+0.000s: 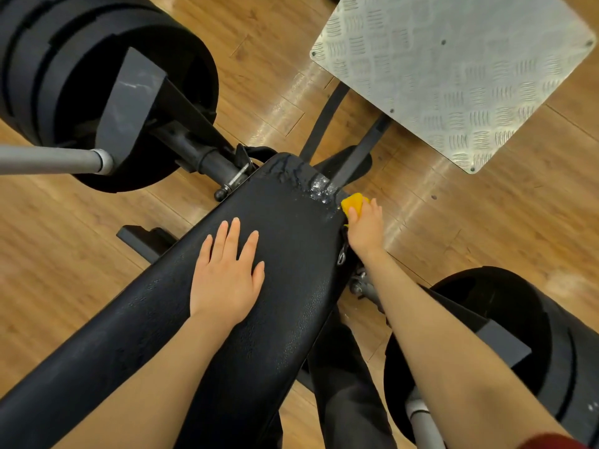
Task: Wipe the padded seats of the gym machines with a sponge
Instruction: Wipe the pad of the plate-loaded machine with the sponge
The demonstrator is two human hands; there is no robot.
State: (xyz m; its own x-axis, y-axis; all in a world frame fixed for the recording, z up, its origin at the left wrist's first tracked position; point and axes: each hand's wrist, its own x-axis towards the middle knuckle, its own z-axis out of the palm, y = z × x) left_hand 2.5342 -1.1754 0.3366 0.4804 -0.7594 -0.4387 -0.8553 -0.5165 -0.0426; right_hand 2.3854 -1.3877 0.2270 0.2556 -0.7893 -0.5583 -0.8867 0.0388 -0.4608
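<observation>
Left hand [227, 273]: lies palm down on the middle of the padded bench [181, 319], fingers straight and slightly spread, thumb out to the side; it holds nothing and presses flat on the black cover.
Right hand [366, 226]: at the right edge of the bench near its far end, fingers curled round the sponge [354, 202]; thumb and fingertips pinch it from behind, so most of the palm is turned away from the camera.
Sponge: yellow, only its front part shows beyond the fingers; it touches the bench's right edge just beside the far right corner.
Bench surface: black textured padding running from the near left corner to the far end; beads of water [319, 186] and a wet sheen near the far right corner, apparently soapy, though the view is too coarse to be sure.
Weight plates [64, 79]: black stack to the far left of the bench; a second stack [505, 322] at the near right.
Metal plate [453, 69]: ribbed grey footplate beyond the far end, above the wooden floor [486, 228].
</observation>
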